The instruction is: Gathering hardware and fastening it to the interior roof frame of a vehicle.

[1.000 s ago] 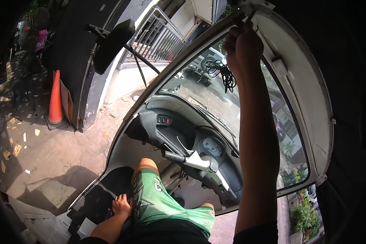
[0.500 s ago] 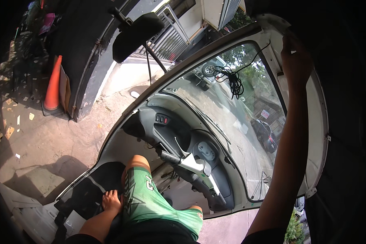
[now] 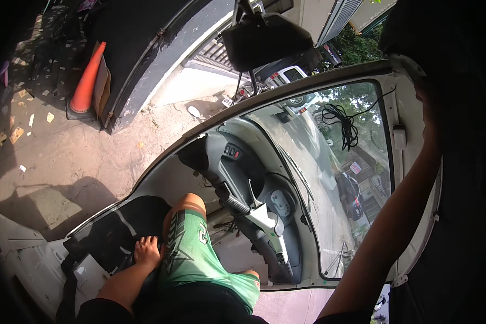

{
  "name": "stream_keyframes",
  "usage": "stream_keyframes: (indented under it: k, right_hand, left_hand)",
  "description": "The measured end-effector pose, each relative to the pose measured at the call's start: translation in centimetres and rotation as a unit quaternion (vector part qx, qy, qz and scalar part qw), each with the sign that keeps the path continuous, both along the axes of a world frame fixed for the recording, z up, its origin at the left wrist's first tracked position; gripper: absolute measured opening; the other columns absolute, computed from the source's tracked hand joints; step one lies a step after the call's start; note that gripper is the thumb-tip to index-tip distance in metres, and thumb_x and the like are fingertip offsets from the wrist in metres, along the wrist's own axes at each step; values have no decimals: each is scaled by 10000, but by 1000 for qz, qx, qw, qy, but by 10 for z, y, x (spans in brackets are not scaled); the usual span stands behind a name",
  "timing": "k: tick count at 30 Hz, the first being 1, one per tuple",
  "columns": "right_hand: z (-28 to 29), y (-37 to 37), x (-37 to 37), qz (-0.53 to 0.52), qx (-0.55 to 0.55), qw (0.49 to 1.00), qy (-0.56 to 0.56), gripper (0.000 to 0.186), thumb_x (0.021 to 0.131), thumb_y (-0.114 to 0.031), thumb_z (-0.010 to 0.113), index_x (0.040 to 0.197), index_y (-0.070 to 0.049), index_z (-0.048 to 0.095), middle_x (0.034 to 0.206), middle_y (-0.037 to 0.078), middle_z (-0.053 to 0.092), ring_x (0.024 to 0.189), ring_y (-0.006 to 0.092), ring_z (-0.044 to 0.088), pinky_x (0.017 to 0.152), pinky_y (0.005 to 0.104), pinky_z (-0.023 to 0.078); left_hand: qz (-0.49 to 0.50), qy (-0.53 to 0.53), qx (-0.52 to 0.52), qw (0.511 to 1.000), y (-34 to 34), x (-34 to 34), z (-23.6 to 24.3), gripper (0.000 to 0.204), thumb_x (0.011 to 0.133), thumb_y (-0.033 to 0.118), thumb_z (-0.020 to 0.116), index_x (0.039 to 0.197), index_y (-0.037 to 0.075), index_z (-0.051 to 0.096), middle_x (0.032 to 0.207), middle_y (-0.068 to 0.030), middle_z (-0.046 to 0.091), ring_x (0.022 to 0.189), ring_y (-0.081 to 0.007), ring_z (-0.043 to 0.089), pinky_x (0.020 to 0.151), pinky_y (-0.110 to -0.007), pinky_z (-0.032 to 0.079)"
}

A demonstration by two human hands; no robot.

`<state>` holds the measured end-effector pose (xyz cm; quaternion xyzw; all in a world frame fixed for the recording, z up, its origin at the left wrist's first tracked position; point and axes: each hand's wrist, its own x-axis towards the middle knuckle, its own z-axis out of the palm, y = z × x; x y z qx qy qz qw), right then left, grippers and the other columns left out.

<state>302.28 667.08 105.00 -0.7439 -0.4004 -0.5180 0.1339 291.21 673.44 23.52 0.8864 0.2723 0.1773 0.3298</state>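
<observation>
I sit inside a small open vehicle, wearing green shorts [image 3: 194,254]. My left hand [image 3: 147,251] rests flat beside my left thigh on the black seat edge, fingers apart and holding nothing. My right arm reaches up along the right side of the windshield frame [image 3: 394,178]. My right hand [image 3: 431,105] is up by the frame's top right corner, in deep shadow, so its grip cannot be made out. A grey handlebar [image 3: 248,205] with a round dial lies ahead of my knee. A coiled black cable [image 3: 343,121] hangs inside the windshield [image 3: 318,162].
A black side mirror [image 3: 267,40] sticks out above the windshield. An orange traffic cone [image 3: 86,81] stands on the littered concrete ground at left, next to a dark wall. Parked vehicles and trees show through the glass. A small white latch [image 3: 399,137] sits on the frame.
My right hand has slid from the top of the windshield frame over to its upper right corner, and my view has swung with it. My left hand stays beside my thigh.
</observation>
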Motion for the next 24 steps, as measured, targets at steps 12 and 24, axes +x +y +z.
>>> stream_keyframes:
  k: [12, 24]
  right_hand:
    - [-119, 134, 72, -268, 67, 957, -86, 365, 894, -163, 690, 1161, 53, 567, 985, 119, 692, 771, 189, 710, 647, 295, 574]
    - [-123, 28, 60, 124, 181, 955, -199, 273, 928, -221, 660, 909, 50, 684, 810, 109, 698, 679, 163, 643, 592, 315, 498]
  left_hand:
    - [4, -10, 7, 1000, -1, -2, 9, 345, 904, 401, 564, 1017, 80, 620, 1047, -114, 644, 1050, -301, 586, 920, -442, 441]
    - [4, 19, 5, 1000, -3, -1, -6, 284, 864, 310, 603, 1052, 97, 617, 1088, -93, 638, 1088, -286, 569, 938, -429, 432]
